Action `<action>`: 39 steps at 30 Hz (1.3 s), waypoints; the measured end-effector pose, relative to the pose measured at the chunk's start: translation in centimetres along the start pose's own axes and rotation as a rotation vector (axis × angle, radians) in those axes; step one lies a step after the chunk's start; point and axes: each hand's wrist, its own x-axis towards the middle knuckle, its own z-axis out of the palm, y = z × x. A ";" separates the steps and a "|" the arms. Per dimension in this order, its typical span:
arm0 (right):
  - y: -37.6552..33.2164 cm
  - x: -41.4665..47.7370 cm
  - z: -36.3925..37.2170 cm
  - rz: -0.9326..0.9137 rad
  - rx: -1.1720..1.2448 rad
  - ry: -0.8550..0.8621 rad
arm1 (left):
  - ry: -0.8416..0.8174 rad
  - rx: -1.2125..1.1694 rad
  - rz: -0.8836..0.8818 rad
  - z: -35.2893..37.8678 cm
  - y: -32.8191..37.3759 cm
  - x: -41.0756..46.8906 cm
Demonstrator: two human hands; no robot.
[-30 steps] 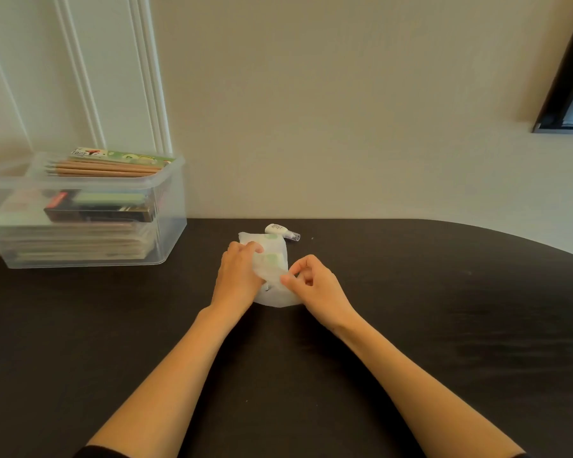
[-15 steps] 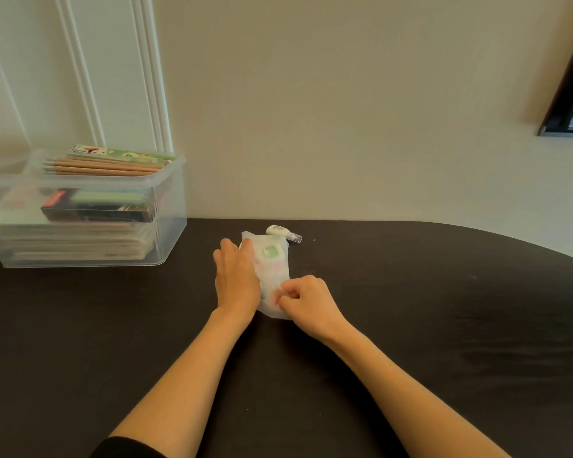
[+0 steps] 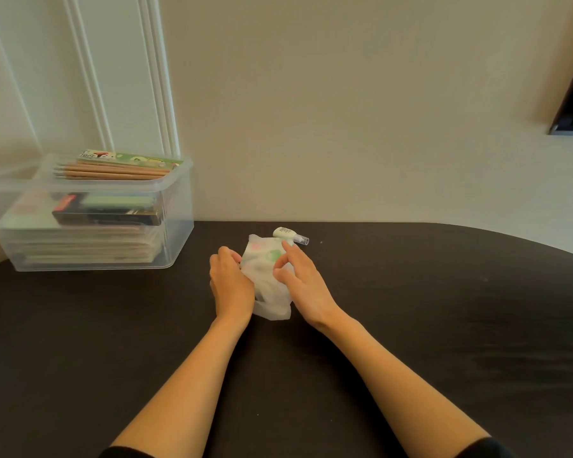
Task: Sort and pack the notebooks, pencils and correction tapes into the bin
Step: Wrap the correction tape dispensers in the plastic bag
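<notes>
Near the table's [image 3: 411, 325] far edge, the pouch [image 3: 264, 264] is best steadied by the gripping left hand [image 3: 230, 285] while the loose correction tape [image 3: 286, 233] is gathered by the open-fingered right hand [image 3: 303, 285].

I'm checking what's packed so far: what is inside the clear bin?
Seen through the bin: stacked notebooks at the bottom, a dark box and a green item on them, pencils and a printed box at the rim. Whatever lies behind is covered.

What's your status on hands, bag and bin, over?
Left hand grips white bag; right hand fingers rest on it. One correction tape loose on table behind bag. Bin at left, nothing in the way.
</notes>
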 end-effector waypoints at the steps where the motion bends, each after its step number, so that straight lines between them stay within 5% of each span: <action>1: 0.1 0.3 0.3 -0.004 -0.028 -0.008 | -0.014 0.017 -0.027 0.0 -0.2 0.3; 13: 1.5 0.8 0.0 0.079 0.110 0.133 | -0.110 0.181 0.003 0.4 -1.0 1.6; 20: 1.8 1.3 0.3 0.087 0.009 -0.020 | -0.146 0.260 0.152 0.6 -1.0 1.8; 25: 2.6 2.8 -1.1 0.213 0.302 0.212 | -0.223 0.296 0.265 1.1 -1.0 2.1; 30: 5.7 6.2 -2.9 0.387 0.084 0.464 | -0.210 0.305 0.296 2.1 -1.2 3.0; 39: 9.7 13.0 -2.6 0.257 -0.415 0.180 | -0.201 0.307 0.296 4.1 -1.3 5.4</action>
